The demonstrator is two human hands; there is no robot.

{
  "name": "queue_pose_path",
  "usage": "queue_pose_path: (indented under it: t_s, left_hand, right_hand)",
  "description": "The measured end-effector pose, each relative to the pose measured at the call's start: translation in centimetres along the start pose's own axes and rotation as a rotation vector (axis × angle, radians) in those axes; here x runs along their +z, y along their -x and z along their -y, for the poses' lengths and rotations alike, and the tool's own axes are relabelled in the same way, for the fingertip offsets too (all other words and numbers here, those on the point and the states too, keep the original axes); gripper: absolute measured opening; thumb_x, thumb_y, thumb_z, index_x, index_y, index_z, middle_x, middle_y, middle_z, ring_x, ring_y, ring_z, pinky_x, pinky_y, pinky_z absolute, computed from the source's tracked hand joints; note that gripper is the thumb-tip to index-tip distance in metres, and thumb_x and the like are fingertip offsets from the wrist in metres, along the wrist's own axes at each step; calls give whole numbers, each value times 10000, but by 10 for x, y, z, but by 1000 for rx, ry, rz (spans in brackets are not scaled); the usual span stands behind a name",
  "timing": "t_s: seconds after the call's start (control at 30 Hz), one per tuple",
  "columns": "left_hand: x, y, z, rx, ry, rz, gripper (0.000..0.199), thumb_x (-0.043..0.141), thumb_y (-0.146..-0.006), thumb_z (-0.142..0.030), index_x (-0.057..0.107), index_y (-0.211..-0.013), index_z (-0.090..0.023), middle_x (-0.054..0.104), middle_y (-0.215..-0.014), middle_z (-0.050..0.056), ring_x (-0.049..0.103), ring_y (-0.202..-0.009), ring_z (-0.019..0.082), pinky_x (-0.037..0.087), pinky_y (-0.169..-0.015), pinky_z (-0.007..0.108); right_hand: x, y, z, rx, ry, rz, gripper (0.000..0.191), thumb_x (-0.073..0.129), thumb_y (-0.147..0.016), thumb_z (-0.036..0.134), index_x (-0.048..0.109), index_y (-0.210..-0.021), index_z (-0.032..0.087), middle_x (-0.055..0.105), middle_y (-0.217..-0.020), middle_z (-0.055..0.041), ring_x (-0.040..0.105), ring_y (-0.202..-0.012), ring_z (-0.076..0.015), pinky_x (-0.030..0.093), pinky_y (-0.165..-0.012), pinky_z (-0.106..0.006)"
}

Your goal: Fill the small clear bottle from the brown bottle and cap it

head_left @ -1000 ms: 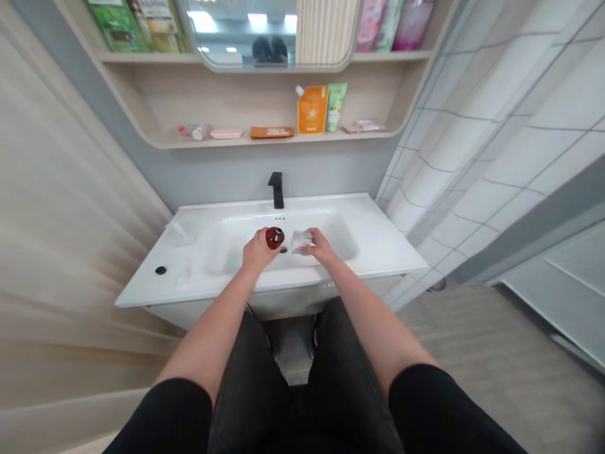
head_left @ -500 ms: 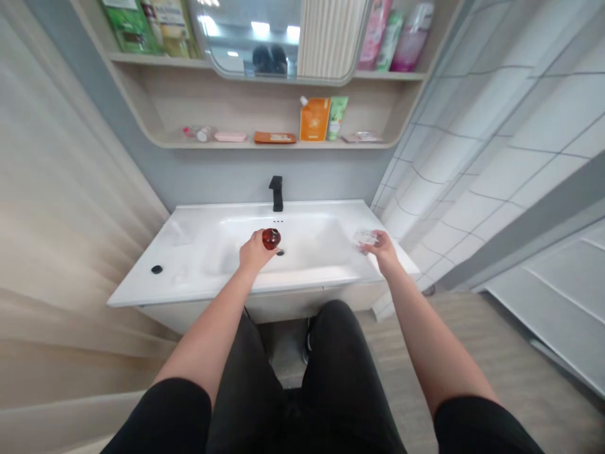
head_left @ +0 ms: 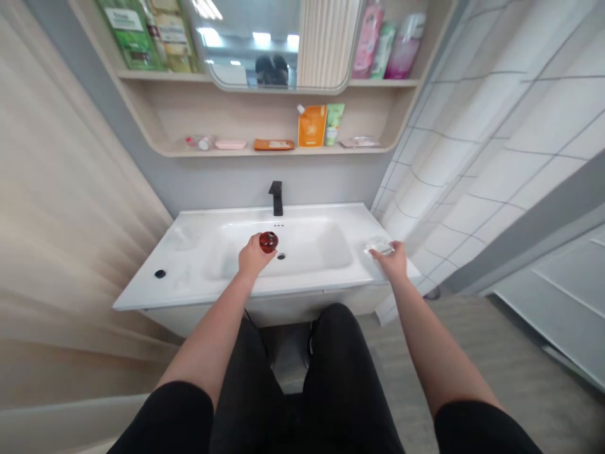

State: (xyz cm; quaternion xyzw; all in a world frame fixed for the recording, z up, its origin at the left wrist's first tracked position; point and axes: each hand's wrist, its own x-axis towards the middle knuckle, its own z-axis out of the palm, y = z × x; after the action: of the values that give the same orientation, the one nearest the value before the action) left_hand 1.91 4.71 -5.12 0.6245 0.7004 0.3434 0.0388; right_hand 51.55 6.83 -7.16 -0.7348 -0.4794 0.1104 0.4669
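Over the white basin (head_left: 307, 252), my left hand (head_left: 252, 256) is closed around a dark red, glossy, rounded object (head_left: 269, 242), which sits above and just left of the drain. At the right side of the counter my right hand (head_left: 393, 260) grips a clear, transparent item (head_left: 377, 246) between thumb and fingers, low over the white surface. What exactly the clear item is cannot be made out. Behind the basin stands a black faucet (head_left: 276, 198).
A black round piece (head_left: 160, 273) and faint transparent items (head_left: 182, 236) lie on the counter's left side. Above is a shelf (head_left: 227, 153) with an orange pouch (head_left: 312, 126), a green tube (head_left: 333, 124) and small packs. Curtains hang at both sides.
My right hand has moved right with the clear item, now at the counter's right side. My left hand still holds the red object in nearly the same place. The view has tilted up slightly.
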Motion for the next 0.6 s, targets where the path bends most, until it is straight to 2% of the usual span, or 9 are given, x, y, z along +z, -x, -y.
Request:
queue_pose_path:
  t_s: [0.1,0.2,0.27,0.33,0.4,0.47,0.6]
  left_hand:
    - [-5,0,-2,-15,45,-2,819,929,-777,-472,586,-1486,-245,717,-1462,145,714,-1314,347,559,-1075,412]
    - [-20,-1,-8,-41,105,-6,788,940,-762,-479,611,-1446,-267,731,-1447,125,721,-1301,328,561,-1067,408]
    - [-32,1,-14,-38,151,-9,756,950,-746,-482,636,-1403,-280,757,-1398,104,737,-1260,317,568,-1052,407]
    - [-44,6,-21,-20,200,-12,736,965,-722,-479,658,-1362,-284,782,-1335,89,752,-1217,315,577,-1033,412]
    - [-55,17,-28,-14,250,-18,722,976,-701,-474,673,-1328,-281,799,-1278,81,763,-1178,315,587,-1012,417]
    - [-65,30,-29,-36,317,-29,710,975,-700,-472,677,-1314,-275,809,-1235,78,772,-1143,306,595,-1002,415]
    - [-97,57,-12,-121,413,-103,692,956,-714,-478,678,-1308,-257,816,-1207,76,784,-1090,281,604,-1005,404]
  right_hand:
    - [-3,3,4,-26,3,-11,977,932,-586,642,537,-1344,168,660,-1349,-226,629,-1222,-387,498,-1087,-517]
    - [-9,16,11,-147,-34,-154,1043,873,-671,703,507,-1446,110,573,-1500,-280,550,-1396,-425,427,-1215,-566]
    - [-11,37,23,-237,-58,-294,932,776,-808,683,502,-1477,96,551,-1530,-276,515,-1454,-424,379,-1262,-597]
    - [-6,67,40,-332,-86,-345,748,704,-905,604,541,-1455,123,599,-1474,-239,548,-1425,-401,397,-1252,-597]
    - [5,100,61,-441,-122,-262,549,680,-939,506,611,-1363,165,672,-1362,-190,615,-1335,-376,455,-1206,-577]
    - [19,131,83,-537,-161,-95,361,649,-964,430,666,-1246,206,729,-1239,-145,680,-1215,-348,525,-1126,-540]
    - [40,168,108,-729,-172,270,212,624,-980,341,716,-1148,251,776,-1145,-106,728,-1127,-321,578,-1051,-495]
